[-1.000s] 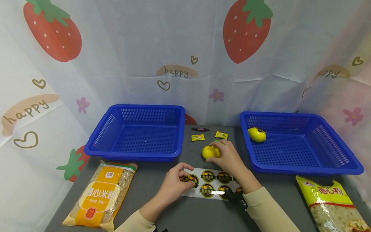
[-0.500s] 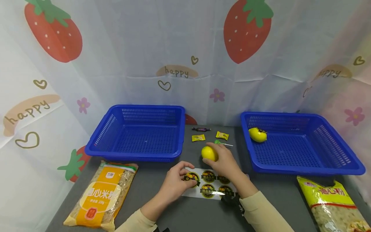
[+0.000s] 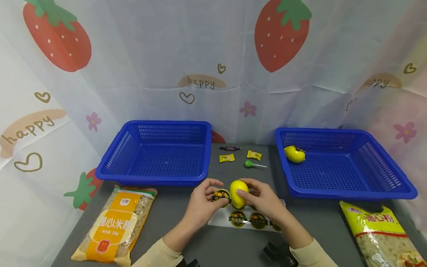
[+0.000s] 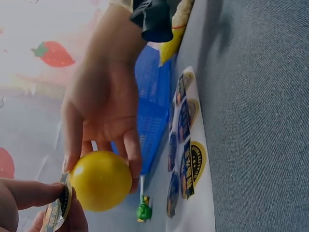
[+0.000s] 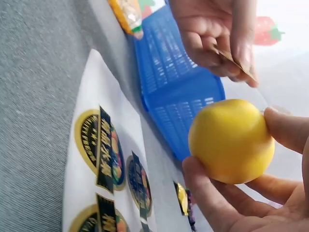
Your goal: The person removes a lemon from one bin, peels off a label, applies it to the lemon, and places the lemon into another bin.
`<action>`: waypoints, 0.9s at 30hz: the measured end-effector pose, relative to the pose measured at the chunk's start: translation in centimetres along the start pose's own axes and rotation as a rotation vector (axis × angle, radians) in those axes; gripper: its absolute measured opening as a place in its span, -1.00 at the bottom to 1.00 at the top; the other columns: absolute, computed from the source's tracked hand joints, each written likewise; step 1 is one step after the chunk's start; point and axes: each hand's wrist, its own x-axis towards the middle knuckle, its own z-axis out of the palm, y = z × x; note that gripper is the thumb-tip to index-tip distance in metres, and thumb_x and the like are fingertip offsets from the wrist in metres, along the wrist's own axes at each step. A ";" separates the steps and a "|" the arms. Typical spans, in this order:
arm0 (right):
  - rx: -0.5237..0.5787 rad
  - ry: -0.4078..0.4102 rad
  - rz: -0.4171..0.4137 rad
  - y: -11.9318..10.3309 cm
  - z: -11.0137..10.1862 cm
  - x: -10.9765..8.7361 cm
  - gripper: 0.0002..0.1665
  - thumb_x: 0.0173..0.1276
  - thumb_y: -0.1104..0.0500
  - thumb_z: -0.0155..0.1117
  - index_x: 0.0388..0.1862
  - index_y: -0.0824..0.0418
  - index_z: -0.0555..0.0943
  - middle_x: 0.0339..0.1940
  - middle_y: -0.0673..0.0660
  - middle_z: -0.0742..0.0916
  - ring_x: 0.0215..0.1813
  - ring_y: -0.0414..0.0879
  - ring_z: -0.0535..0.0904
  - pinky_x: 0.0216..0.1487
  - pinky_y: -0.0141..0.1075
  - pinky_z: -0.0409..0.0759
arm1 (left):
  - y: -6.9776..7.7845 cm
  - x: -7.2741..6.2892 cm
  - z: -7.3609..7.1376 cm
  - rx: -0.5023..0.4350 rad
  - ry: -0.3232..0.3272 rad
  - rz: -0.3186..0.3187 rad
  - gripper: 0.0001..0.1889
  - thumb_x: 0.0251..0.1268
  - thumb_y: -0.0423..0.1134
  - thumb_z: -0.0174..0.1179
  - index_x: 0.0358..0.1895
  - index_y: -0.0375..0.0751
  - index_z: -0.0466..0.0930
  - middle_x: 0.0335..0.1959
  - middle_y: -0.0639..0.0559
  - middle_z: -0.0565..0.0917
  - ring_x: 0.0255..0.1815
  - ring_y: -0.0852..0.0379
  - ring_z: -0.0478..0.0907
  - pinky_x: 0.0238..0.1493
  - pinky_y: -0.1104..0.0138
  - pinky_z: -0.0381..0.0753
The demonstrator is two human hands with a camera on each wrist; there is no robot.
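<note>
My left hand [image 3: 201, 202] pinches a round black-and-gold sticker [image 3: 221, 195] by its edge between thumb and fingers. In my right hand [image 3: 267, 198] is a yellow lemon [image 3: 238, 194], gripped between thumb and fingers. The lemon is right beside the sticker, both above a white sticker sheet [image 3: 220, 218] in the head view. Seen from the right wrist, the lemon [image 5: 231, 141] is lifted off the table, and the sticker [image 5: 235, 64] is thin and edge-on. More round fruit stickers [image 5: 99, 147] remain on the sheet, part of which the hands hide in the head view.
Two blue baskets [image 3: 153, 178] [image 3: 347, 193] stand at the back; the right one contains another lemon [image 3: 295, 154] bearing a dark label. Between them lie a green lollipop [image 3: 248, 164] and several wrapped candies [image 3: 227, 158]. Food bags flank the table, orange [image 3: 115, 222] and yellow-green [image 3: 380, 230].
My right hand has picked up the lemon from the table and brought it toward me, beside the sticker. The lollipop is now uncovered. My left hand has stayed nearly in place, pinching the sticker.
</note>
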 end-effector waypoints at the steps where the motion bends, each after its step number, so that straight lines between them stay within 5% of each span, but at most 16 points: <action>1: 0.003 -0.006 -0.001 -0.1 0.1 -0.2 -0.35 0.43 -0.16 0.31 0.39 0.09 0.49 0.26 0.21 0.62 0.10 0.06 0.69 -0.02 -0.05 0.71 | 0.0 0.0 0.0 -0.010 0.006 0.001 -0.58 0.15 -0.41 0.43 0.08 -0.23 0.55 -0.24 -0.16 0.77 -0.37 0.13 0.65 -0.31 0.42 0.61; 9: 0.056 -0.042 -0.021 -0.5 0.8 -1.1 -0.36 0.44 -0.13 0.31 0.40 0.07 0.47 0.32 0.21 0.57 0.16 0.07 0.67 -0.10 -0.06 0.70 | 0.4 -0.1 0.3 -0.040 0.024 -0.005 -0.56 0.14 -0.39 0.44 0.09 -0.26 0.53 -0.25 -0.16 0.76 -0.32 0.12 0.70 -0.29 0.42 0.64; 27: 0.035 -0.008 -0.032 -0.3 1.2 -1.6 -0.35 0.43 -0.08 0.33 0.42 0.11 0.47 0.33 0.19 0.58 0.16 0.09 0.66 -0.07 -0.05 0.71 | 0.1 -0.1 0.4 0.060 0.019 0.021 -0.59 0.16 -0.38 0.41 0.07 -0.17 0.53 -0.30 -0.05 0.76 -0.33 0.15 0.70 -0.31 0.39 0.64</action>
